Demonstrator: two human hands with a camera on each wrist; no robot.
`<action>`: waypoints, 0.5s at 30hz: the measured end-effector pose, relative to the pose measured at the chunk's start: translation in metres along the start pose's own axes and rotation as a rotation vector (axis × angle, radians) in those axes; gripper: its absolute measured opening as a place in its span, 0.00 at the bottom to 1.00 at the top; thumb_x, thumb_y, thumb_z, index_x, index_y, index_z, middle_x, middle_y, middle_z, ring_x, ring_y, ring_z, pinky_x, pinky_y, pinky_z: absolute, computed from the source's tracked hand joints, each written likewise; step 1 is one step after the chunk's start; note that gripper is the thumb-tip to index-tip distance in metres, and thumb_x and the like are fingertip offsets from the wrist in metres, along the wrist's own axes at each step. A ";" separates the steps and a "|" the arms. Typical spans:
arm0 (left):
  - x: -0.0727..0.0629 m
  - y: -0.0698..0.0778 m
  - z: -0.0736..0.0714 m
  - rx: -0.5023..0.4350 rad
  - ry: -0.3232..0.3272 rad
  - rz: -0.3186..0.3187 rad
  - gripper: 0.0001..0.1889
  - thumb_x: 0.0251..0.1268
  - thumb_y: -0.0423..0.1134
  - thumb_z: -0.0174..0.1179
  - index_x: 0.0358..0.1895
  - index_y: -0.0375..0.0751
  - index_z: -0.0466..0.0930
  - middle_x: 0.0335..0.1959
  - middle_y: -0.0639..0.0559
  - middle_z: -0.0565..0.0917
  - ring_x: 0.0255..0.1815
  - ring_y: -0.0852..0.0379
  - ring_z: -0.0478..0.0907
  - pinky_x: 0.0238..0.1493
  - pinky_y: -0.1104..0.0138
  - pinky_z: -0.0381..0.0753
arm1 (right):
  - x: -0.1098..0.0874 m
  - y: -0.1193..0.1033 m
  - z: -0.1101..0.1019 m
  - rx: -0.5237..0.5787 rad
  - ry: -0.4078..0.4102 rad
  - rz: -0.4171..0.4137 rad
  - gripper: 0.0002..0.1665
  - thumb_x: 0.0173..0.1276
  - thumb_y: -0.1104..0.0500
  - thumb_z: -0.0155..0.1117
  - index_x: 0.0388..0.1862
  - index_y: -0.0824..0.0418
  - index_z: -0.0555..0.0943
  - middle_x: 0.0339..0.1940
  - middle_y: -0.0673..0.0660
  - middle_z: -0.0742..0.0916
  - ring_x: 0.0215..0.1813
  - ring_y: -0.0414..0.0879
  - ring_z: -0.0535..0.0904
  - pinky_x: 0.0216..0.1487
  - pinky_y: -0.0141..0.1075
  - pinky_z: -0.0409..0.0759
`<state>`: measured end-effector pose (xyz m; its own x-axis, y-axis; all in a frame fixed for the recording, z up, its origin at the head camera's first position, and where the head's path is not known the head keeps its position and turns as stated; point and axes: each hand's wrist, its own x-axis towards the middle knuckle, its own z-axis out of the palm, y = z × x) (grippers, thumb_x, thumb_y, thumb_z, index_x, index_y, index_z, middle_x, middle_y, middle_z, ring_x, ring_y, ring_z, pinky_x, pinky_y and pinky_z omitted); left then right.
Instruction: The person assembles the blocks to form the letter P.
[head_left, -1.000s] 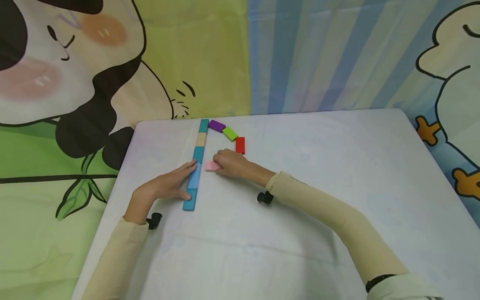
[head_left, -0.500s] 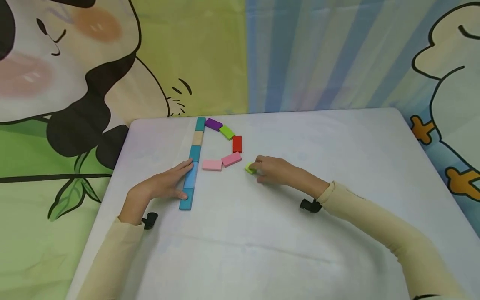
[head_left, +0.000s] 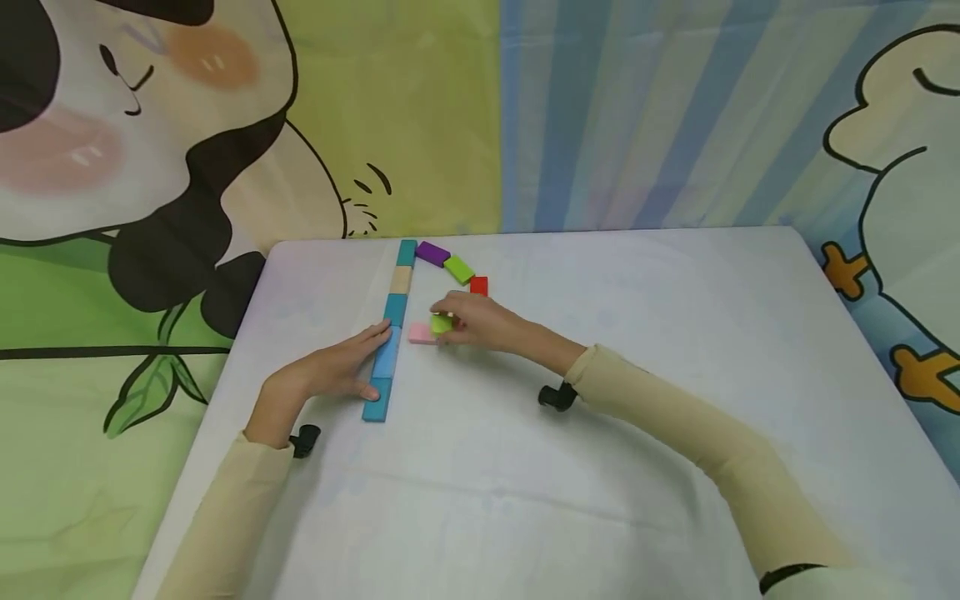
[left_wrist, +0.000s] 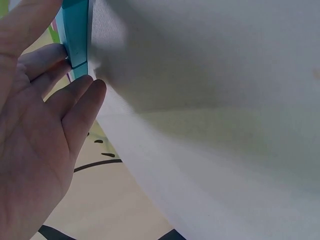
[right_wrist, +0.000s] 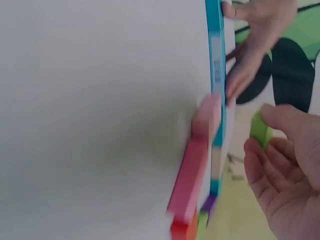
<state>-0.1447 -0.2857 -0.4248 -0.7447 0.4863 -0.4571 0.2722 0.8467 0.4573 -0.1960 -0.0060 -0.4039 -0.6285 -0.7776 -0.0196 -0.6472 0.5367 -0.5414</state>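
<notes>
My right hand [head_left: 483,323] pinches a light green block [head_left: 441,324] between thumb and fingertips, held up over the pink blocks. A light pink block [head_left: 421,333] lies just below it; a darker pink block [right_wrist: 189,180] shows in the right wrist view, hidden by my hand in the head view. My left hand [head_left: 326,367] rests with extended fingers along a straight row of blocks, touching the light blue block [head_left: 386,354] and the teal block [head_left: 377,400] at the near end. A blue block [head_left: 394,309], a tan block [head_left: 401,280] and another teal block [head_left: 407,252] continue the row.
From the row's far end, a purple block [head_left: 432,254], a green block [head_left: 459,269] and a partly covered red block [head_left: 479,285] curve rightward. Everything lies on a white table [head_left: 600,467]. A cartoon-printed cloth [head_left: 420,108] hangs behind its far edge.
My right hand left the darker pink block beside the light pink one, took the light green block farther right, and carried it left over the pink blocks. My left hand stays at the row.
</notes>
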 end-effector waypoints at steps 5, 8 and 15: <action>0.000 -0.001 0.001 -0.024 0.009 0.046 0.56 0.56 0.51 0.68 0.79 0.39 0.38 0.81 0.42 0.36 0.81 0.37 0.38 0.75 0.42 0.51 | 0.040 -0.021 0.024 0.023 0.028 0.026 0.25 0.68 0.54 0.65 0.60 0.64 0.78 0.50 0.57 0.84 0.45 0.46 0.77 0.45 0.26 0.77; 0.000 0.000 0.001 -0.044 0.012 0.062 0.56 0.56 0.51 0.68 0.78 0.39 0.37 0.81 0.41 0.36 0.80 0.37 0.38 0.75 0.42 0.51 | 0.052 -0.024 0.035 -0.021 0.035 0.064 0.23 0.68 0.53 0.65 0.58 0.62 0.79 0.50 0.55 0.83 0.46 0.44 0.76 0.48 0.28 0.77; -0.003 0.000 -0.001 -0.028 0.017 0.035 0.56 0.56 0.52 0.68 0.79 0.40 0.38 0.81 0.43 0.37 0.81 0.37 0.39 0.75 0.42 0.51 | 0.059 -0.016 0.046 -0.096 0.040 0.080 0.21 0.69 0.54 0.64 0.58 0.60 0.79 0.49 0.54 0.84 0.48 0.44 0.75 0.50 0.30 0.77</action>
<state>-0.1434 -0.2870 -0.4223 -0.7454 0.5113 -0.4277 0.2812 0.8230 0.4936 -0.2030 -0.0753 -0.4349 -0.6951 -0.7185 -0.0254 -0.6313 0.6270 -0.4564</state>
